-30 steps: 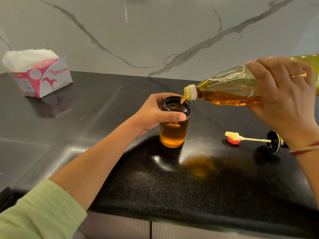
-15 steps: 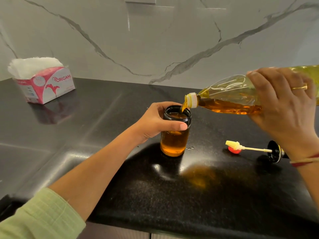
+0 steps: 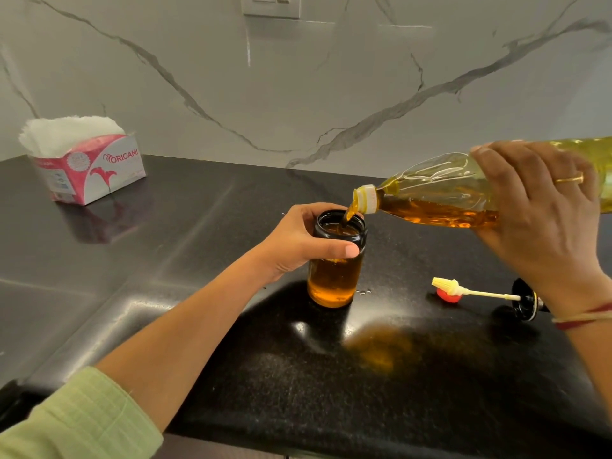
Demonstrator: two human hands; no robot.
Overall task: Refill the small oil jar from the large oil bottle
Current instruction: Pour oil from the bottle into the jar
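The small glass oil jar (image 3: pixel 334 279) stands upright on the black counter, amber oil filling most of it. My left hand (image 3: pixel 298 241) grips it just under its dark rim. My right hand (image 3: pixel 543 213) holds the large clear plastic oil bottle (image 3: pixel 437 193) tipped almost level, its white-ringed neck right over the jar's mouth. A stream of oil runs from the neck into the jar. The bottle's far end is cut off by the right edge.
The jar's black lid with a yellow brush on a stick (image 3: pixel 480 293) lies on the counter to the right, beside a small red cap (image 3: pixel 445 294). A pink-and-white tissue box (image 3: pixel 89 170) sits at the back left. Marble wall with a socket (image 3: pixel 271 5) behind.
Oil keeps pouring and the level in the jar has risen a little. Both hands hold their places; the camera has tilted upward, so everything sits lower in view.
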